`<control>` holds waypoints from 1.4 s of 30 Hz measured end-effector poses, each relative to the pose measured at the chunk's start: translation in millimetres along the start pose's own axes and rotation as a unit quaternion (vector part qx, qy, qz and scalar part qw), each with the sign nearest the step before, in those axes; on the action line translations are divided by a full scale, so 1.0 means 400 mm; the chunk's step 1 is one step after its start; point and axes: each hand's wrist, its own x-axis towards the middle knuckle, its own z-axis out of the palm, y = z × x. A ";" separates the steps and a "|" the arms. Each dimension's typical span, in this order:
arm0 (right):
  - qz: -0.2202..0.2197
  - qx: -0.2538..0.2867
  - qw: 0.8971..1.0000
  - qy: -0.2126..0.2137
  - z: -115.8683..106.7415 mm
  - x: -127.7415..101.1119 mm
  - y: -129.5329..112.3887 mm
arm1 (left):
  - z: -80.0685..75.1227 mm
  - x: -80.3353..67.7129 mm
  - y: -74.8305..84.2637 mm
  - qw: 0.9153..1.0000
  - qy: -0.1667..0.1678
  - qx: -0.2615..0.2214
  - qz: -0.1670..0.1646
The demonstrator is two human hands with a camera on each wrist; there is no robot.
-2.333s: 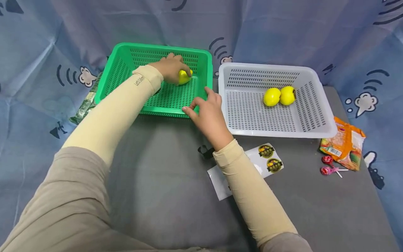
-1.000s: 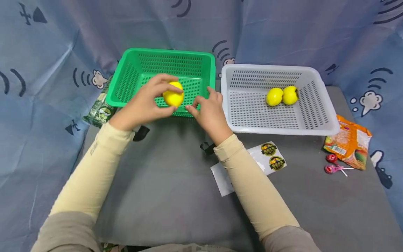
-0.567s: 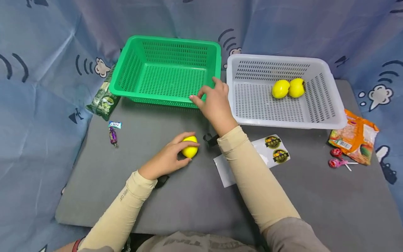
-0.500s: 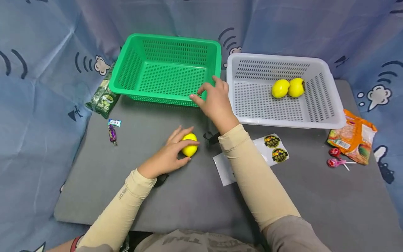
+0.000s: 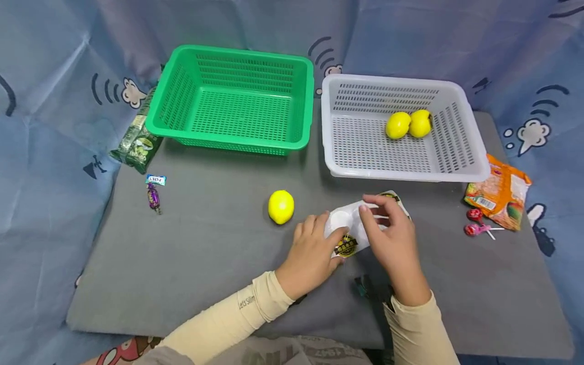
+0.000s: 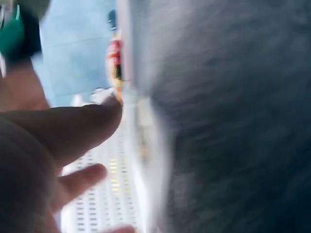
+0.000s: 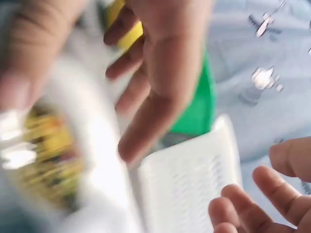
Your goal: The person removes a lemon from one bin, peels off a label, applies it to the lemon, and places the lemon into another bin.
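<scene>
Both hands meet over the sticker sheet [image 5: 360, 228] in the head view. The left hand [image 5: 312, 253] curls its thumb and fingers round the sheet's near-left end, next to a round gold-and-black sticker [image 5: 345, 247]. The right hand [image 5: 388, 238] pinches the sheet from the right side, fingers bent over its top. The sheet lies on the grey surface [image 5: 205, 263], in front of the white basket [image 5: 410, 172] and just right of a loose lemon [image 5: 281, 206]. 2 more lemons [image 5: 407, 124] sit touching each other in the white basket; the green basket [image 5: 232, 142] holds nothing that shows. A green snack bag [image 5: 137, 144] and a wrapped candy [image 5: 153, 192] lie at the left, an orange snack bag [image 5: 499, 195] and lollipops [image 5: 476, 225] at the right.

The left wrist view is heavily blurred: a thumb [image 6: 73, 131] and fingertips show beside a pale edge, likely the white basket, and grey surface.

The right wrist view is also smeared; the left hand's fingers [image 7: 155, 97] hang over a glossy white strip with a yellow blur, probably the sheet.

The sheet looks thin, light and floppy, with a slick backing. It should be held by its edges, since a sticker is best peeled from its rim while the other hand keeps the backing flat.
</scene>
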 end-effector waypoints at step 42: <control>0.154 0.173 0.971 0.054 -0.023 -0.079 0.032 | -0.135 -0.031 -0.177 0.967 0.083 -0.169 -0.171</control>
